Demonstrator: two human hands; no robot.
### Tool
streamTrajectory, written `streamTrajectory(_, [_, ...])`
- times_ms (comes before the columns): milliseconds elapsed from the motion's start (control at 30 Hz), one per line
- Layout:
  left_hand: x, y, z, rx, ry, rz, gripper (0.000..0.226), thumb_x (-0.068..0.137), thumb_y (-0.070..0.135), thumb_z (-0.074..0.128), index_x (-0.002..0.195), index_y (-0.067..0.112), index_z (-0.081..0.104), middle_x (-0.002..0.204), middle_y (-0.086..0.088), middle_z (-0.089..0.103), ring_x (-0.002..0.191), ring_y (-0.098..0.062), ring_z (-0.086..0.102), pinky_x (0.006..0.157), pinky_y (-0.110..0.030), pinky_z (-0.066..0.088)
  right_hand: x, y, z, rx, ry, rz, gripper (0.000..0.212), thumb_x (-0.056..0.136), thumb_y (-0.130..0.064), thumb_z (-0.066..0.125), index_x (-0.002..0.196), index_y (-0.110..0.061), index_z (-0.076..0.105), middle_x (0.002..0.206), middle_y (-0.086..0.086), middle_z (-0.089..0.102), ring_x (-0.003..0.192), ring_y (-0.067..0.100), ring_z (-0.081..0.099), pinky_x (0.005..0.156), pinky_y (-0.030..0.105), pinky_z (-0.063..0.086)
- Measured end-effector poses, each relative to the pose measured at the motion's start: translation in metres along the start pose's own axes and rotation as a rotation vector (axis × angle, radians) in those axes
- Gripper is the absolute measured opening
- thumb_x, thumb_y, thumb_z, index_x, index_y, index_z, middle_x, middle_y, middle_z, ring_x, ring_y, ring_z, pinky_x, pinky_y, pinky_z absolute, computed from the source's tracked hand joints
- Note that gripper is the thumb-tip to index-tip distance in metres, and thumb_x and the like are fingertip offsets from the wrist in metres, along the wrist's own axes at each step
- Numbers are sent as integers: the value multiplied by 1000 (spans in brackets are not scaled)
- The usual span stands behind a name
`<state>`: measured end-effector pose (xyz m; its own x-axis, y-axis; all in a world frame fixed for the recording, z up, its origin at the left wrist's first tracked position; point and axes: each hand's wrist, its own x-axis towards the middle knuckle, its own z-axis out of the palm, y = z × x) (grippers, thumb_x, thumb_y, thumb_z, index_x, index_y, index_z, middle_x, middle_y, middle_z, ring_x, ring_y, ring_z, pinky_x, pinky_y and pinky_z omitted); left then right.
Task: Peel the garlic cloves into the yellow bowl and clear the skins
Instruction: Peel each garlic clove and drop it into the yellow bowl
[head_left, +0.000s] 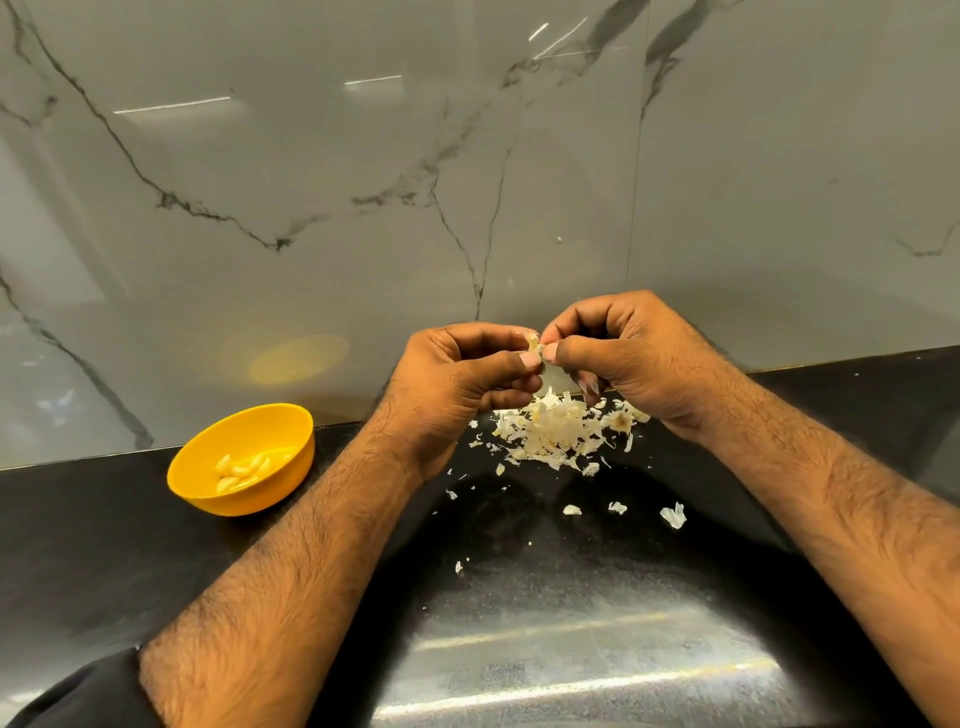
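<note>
My left hand (457, 379) and my right hand (623, 353) meet above the black counter, both pinching one small garlic clove (533, 343) between thumbs and fingertips. Most of the clove is hidden by the fingers. Directly below the hands lies a heap of papery white garlic skins (556, 436). A yellow bowl (208, 467) stands to the left on the counter, well apart from the hands, with several peeled cloves (244, 470) inside.
Loose skin scraps (672, 514) lie scattered on the black counter (104, 545) in front of the heap. A grey marble wall (363, 182) rises right behind the counter. A dark sleeve (78, 696) shows at the lower left.
</note>
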<state>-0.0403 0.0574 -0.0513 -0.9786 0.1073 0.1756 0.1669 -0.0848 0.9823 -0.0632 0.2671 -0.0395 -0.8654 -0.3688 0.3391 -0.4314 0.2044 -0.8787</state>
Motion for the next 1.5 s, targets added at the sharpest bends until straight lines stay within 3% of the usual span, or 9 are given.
streamTrajectory(267, [2,-2,-3,38,-59,1,12,96,-4,67,106,-4,74,83,-10,73,72,-16,67,68,-25,57,1,0,5,-90,50,31,5,93,-14,77,88,-14,79,66,5,66,54,17,55,55,32,52])
streamTrajectory(433, [3,-3,-3,28,-71,17,14,96,-3,69,109,-5,74,89,-12,74,75,-17,67,75,-28,59,1,-1,6,-196,112,20,7,92,-20,78,85,-19,79,63,-5,66,53,9,56,55,28,53])
streamTrajectory(533, [3,-2,-4,47,-48,36,15,96,-1,71,110,-5,74,90,-11,74,76,-16,68,75,-28,59,-1,-2,3,-222,83,4,5,91,-19,80,89,-24,79,74,-4,72,60,10,61,62,32,58])
streamTrajectory(633, [3,-4,-4,229,-6,112,15,98,2,72,111,-5,73,87,-11,74,74,-17,67,71,-27,59,-4,-5,-4,-221,54,-45,16,86,-35,85,101,-32,78,89,-7,74,75,11,70,69,31,64])
streamTrajectory(733, [2,-5,-4,419,2,161,9,100,14,74,107,7,74,89,-9,75,78,-15,68,77,-34,62,-4,-8,-1,-326,65,-100,18,86,-47,81,98,-34,79,86,-11,76,74,8,70,68,29,63])
streamTrajectory(867, [2,-6,-4,561,38,232,7,102,22,72,104,16,73,89,0,74,77,-9,68,77,-35,63,-3,-6,7,-383,64,-95,16,89,-45,76,97,-31,77,81,-14,74,68,5,69,62,19,58])
streamTrajectory(1133, [0,-7,2,802,89,293,12,105,33,65,99,24,69,85,5,71,78,-15,68,74,-38,63,0,-2,16,-312,113,-10,10,102,-30,67,97,-22,72,78,-4,76,64,14,73,66,36,66])
streamTrajectory(1300, [-2,-4,7,1089,68,372,16,109,31,55,98,21,61,87,11,57,81,-9,54,73,-31,49,1,-3,21,-258,125,30,14,102,-29,67,96,-17,72,76,-2,77,63,16,75,62,33,65])
streamTrajectory(1500, [-3,-1,7,1163,36,410,13,109,27,55,96,24,54,87,9,55,82,-11,54,74,-29,47,1,-3,19,-296,101,37,16,104,-30,64,95,-19,72,72,-3,74,56,9,68,61,31,63])
